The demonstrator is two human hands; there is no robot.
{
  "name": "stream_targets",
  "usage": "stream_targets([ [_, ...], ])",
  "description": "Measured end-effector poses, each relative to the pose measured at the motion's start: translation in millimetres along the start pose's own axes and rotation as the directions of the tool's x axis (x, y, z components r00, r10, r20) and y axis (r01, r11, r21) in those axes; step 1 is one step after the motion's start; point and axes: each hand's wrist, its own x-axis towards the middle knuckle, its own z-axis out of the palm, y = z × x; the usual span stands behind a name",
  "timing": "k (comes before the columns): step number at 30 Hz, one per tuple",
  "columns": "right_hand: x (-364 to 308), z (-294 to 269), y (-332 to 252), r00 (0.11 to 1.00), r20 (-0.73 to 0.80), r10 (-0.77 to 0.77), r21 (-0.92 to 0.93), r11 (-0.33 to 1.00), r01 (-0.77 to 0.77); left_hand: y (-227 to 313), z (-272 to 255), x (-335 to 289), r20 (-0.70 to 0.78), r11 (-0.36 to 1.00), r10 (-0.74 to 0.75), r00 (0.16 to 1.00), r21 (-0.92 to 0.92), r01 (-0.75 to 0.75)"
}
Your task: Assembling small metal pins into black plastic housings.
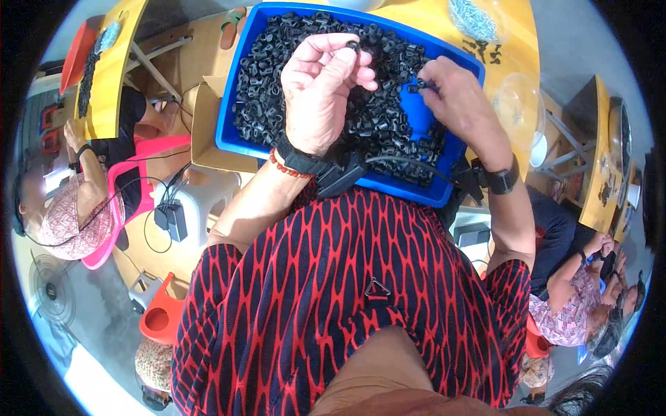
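A blue plastic bin (227, 118) in front of me holds a heap of small black plastic clip-like parts (263, 87). Over the heap, my left hand (320, 93) is turned palm up, its thumb and forefinger pinching a small black plastic part (353, 46). My right hand (458, 100) is above the bin's right side, fingers bent together around another small black piece (417, 86), partly covered by the fingertips. Just below that hand lies a smooth blue patch (414, 114) among the parts. Black straps circle both wrists, and a red bead bracelet is on the left.
Beyond the bin is a yellow table (517, 35) with a bag of pale blue small pieces (475, 19), scattered black parts and a clear plastic container (519, 100). A cardboard box (208, 132) and a white stool (208, 197) stand at left. People sit at tables on both sides.
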Motion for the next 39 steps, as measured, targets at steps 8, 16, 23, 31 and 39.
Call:
stream_targets([
  [8,-2,-5,-11,0.992,-0.1,-0.076,-0.117,0.991,0.064,0,-4,-1,0.024,0.999,-0.004,1.0,0.032,0.003],
  [16,9,24,1,0.984,0.087,-0.156,0.118,0.982,0.145,1,-2,-1,0.024,0.998,-0.036,0.999,0.047,0.034],
  [23,12,28,-5,0.984,0.056,-0.169,0.026,0.985,0.168,2,-2,-1,0.024,0.998,-0.039,0.999,0.04,0.038],
  [31,14,20,-18,0.986,0.108,-0.125,0.008,0.992,0.124,1,6,-2,0.05,0.991,-0.13,0.99,0.031,0.128],
  [39,-1,10,-20,0.973,-0.101,0.21,0.557,0.822,-0.12,-3,2,-3,0.105,0.973,-0.189,0.976,0.156,0.172],
])
